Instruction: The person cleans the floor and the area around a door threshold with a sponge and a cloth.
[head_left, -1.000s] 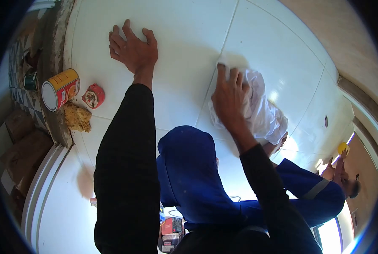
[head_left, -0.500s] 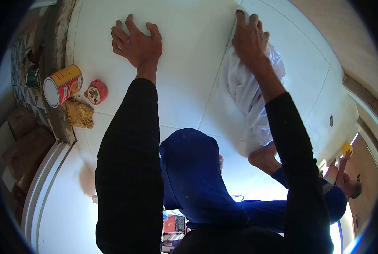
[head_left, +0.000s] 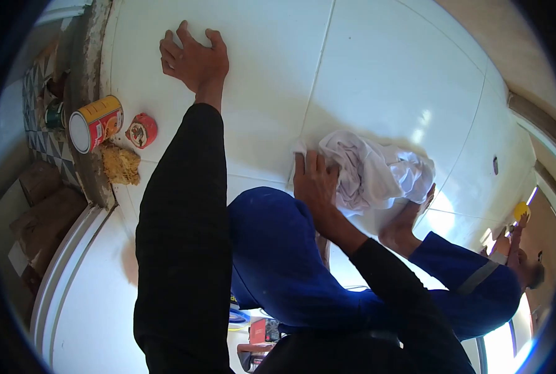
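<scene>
My left hand (head_left: pixel 197 61) rests on the white tiled floor (head_left: pixel 259 68), fingers spread and bent, with nothing in it. In front of my right knee, my right hand (head_left: pixel 316 185) presses a white cloth (head_left: pixel 371 171) against the tiles. A small edge of the cloth shows past its fingertips, along a grout line. The rest of the cloth lies bunched to the right of that hand, close to my bare foot (head_left: pixel 402 227).
Left of my left arm are a yellow and red tin (head_left: pixel 97 123) on its side, a round red item (head_left: pixel 142 130) and a crumpled yellow-brown piece (head_left: pixel 121 164). A rough sill (head_left: pixel 86 81) borders the floor. At far right, a person (head_left: pixel 519 262) holds something yellow (head_left: pixel 522 212).
My right hand has come back toward my knees and slightly left, drawing the cloth with it into a tighter bunch. My left hand stays in nearly the same place.
</scene>
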### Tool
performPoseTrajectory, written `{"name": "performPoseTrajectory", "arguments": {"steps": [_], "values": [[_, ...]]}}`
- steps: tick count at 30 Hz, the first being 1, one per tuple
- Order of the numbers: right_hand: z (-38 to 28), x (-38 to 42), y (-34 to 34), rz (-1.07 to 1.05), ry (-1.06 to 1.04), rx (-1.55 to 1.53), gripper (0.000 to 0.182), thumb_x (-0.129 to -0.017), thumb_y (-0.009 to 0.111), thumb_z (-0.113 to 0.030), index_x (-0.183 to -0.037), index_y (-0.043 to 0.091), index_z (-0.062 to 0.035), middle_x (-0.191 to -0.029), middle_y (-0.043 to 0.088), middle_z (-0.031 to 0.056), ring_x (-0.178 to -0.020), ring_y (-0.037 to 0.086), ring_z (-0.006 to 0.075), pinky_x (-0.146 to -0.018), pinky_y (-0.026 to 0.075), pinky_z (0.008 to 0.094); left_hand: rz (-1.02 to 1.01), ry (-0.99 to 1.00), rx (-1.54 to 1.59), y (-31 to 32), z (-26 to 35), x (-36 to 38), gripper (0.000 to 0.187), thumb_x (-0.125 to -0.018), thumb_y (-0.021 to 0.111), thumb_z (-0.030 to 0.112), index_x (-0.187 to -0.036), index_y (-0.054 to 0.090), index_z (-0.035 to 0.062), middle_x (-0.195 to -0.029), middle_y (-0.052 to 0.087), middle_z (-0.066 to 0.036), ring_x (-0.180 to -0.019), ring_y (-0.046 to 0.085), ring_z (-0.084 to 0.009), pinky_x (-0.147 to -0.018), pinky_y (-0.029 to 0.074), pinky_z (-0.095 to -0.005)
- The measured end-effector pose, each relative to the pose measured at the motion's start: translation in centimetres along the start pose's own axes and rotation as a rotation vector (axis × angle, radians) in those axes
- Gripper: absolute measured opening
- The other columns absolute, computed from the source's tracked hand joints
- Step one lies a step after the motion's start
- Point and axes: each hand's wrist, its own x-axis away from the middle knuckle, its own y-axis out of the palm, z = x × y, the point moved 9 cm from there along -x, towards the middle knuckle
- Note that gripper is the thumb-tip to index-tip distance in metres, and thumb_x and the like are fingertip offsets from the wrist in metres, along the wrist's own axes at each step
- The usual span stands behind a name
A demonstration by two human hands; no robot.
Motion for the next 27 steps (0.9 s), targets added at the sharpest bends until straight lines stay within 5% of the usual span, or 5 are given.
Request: {"name": "performPoseTrajectory", "arguments": {"steps": [4,11,16,22,27], "values": [[-0.9,3.8,1.7,-0.172,-0.017,-0.148,0.046,-0.091,0.063,-0.009,-0.137,0.062,-0.0056,-0.125,0.059,0.0179,-0.118,0.059,0.0342,-0.089,0.045,0.0559,0.023,-0.005,0.029,0.0,0.1,-0.1,0.058,-0.095,0.06,0.045,-0.141,0.06,0.0109,-0.154,0.046,-0.019,-0.147,0.036,-0.0349,-0.119,0.026,-0.056],[5.9,-8.4,-9.7,0.302,0.005,-0.033,0.047,-0.088,0.063,-0.002,-0.134,0.057,-0.0067,-0.121,0.056,0.0209,-0.112,0.059,0.0369,-0.085,0.048,0.0548,0.027,0.034,-0.014,0.4,-0.5,0.2,0.063,-0.094,0.062,0.053,-0.141,0.06,0.0104,-0.153,0.046,-0.02,-0.147,0.034,-0.0344,-0.118,0.026,-0.0568],[2.8,-5.6,-3.6,0.394,-0.152,0.142,0.036,-0.092,0.064,-0.014,-0.127,0.068,-0.004,-0.118,0.06,0.0163,-0.11,0.06,0.0321,-0.086,0.046,0.0535,-0.008,0.028,-0.052,0.6,-2.0,0.6,0.081,-0.093,0.065,0.066,-0.152,0.053,0.0125,-0.158,0.044,-0.017,-0.151,0.033,-0.0404,-0.118,0.027,-0.0667],[-2.5,10.4,4.2,0.167,-0.31,0.108,0.04,-0.092,0.065,-0.018,-0.129,0.071,-0.0062,-0.119,0.061,0.0133,-0.111,0.058,0.0299,-0.089,0.044,0.0564,-0.289,0.131,0.489,-2.7,-2.0,0.9,0.066,-0.097,0.076,0.05,-0.146,0.06,0.0104,-0.138,0.064,-0.017,-0.122,0.066,-0.0297,-0.1,0.056,-0.0446],[-2.0,11.2,1.5,0.07,-0.403,-0.095,0.055,-0.087,0.068,-0.013,-0.141,0.061,-0.0083,-0.121,0.059,0.0181,-0.112,0.059,0.0314,-0.09,0.046,0.0549,0.117,-0.109,0.586,-14.1,-3.9,13.4,0.009,-0.094,0.07,0.012,-0.097,0.072,0.0031,-0.075,0.068,-0.007,-0.066,0.065,-0.02,-0.066,0.054,-0.0332]]}}
